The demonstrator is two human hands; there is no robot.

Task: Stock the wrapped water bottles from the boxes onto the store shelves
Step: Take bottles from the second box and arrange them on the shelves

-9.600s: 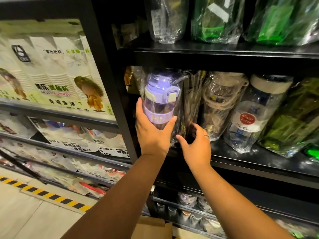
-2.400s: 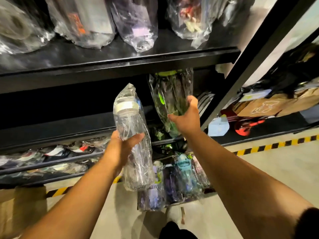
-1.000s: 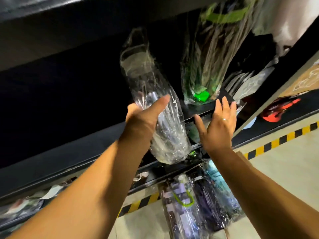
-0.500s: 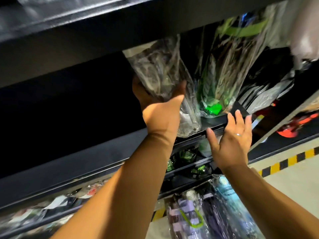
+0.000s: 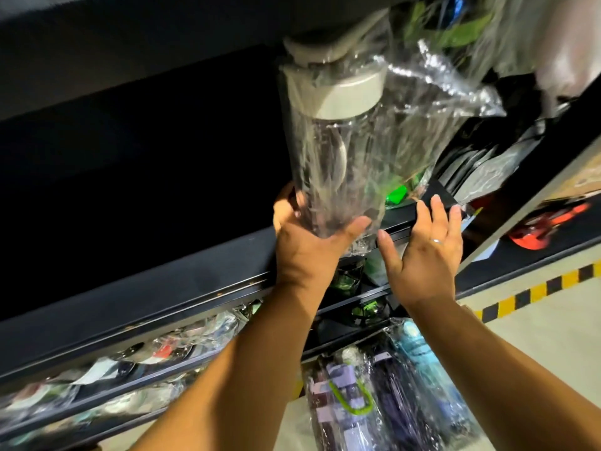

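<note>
Gripping the wrapped bottle (image 5: 335, 151) low — left hand (image 5: 305, 252); right hand (image 5: 426, 258) splayed just beside.

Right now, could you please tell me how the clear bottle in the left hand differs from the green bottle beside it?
The clear bottle has a pale grey cap and a see-through body; the green bottle shows bright green parts. The left hand holds the clear bottle by its base, while the green bottle rests unheld on the shelf. Both are in crinkly clear wrap.
</note>
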